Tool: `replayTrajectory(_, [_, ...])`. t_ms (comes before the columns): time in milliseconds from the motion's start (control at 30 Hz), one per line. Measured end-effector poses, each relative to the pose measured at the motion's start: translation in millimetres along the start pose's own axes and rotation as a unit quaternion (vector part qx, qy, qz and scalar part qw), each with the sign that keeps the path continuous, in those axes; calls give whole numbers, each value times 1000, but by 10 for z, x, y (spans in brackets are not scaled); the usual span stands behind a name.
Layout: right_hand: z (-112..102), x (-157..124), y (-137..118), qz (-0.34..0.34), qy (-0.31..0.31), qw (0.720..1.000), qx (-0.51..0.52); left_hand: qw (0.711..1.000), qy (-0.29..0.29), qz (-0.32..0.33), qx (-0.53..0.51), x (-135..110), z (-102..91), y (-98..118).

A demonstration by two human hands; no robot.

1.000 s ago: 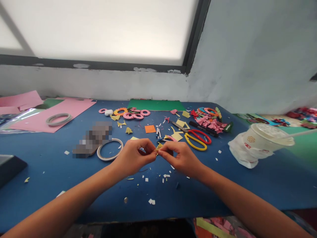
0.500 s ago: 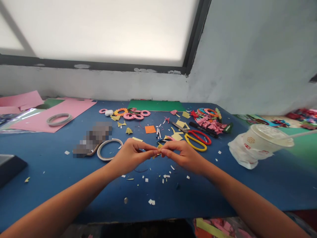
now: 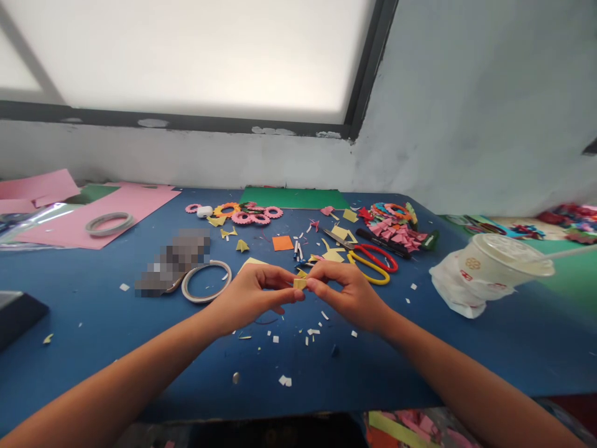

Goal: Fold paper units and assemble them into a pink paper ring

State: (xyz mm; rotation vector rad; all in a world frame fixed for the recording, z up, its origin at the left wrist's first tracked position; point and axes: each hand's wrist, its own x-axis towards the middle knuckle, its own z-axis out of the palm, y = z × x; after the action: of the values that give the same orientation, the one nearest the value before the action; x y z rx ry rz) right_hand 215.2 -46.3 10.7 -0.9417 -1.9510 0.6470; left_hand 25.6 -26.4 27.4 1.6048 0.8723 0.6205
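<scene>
A small folded piece of yellow paper (image 3: 300,284) is pinched between my two hands above the table. My left hand (image 3: 254,295) grips its left side with thumb and fingers. On its right side, my right hand (image 3: 346,291) holds the edge between thumb and forefinger. Just beyond my hands lie an orange paper square (image 3: 282,243) and yellow paper pieces (image 3: 333,256). Scissors with red and yellow handles (image 3: 373,264) rest open beyond my right hand. A roll of tape (image 3: 206,282) lies flat to the left of my left hand.
A lidded cup with a straw (image 3: 489,267) stands at the right. Pink paper flowers (image 3: 396,230) are heaped near a black marker (image 3: 382,243). Pink sheets (image 3: 60,227) bear another tape roll (image 3: 109,224) at left. White paper scraps (image 3: 285,381) dot the blue table (image 3: 354,386).
The folded yellow paper has turned so that its flat face shows between my fingertips. My left fingers have shifted and spread slightly behind it.
</scene>
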Motion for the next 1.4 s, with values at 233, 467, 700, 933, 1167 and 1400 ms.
replayTrajectory(233, [23,0,4,-5,18,1000,-6,994,37,28,94,16,-10,-35])
replayTrajectory(467, [36,9,59,-36,15,998,-45,979,74,49,183,19,5,-71])
replayTrajectory(700, [47,21,47,-21,1,997,-81,947,92,83,297,34,-27,-110])
replayTrajectory(933, [-42,80,207,54,63,996,-18,899,118,115,406,99,-189,-167])
replayTrajectory(1167, [-25,44,233,-59,60,996,-18,961,71,97,248,97,-173,-108])
replayTrajectory(1400, [19,-50,212,-249,46,956,-147,999,33,40,-1,28,-77,-11])
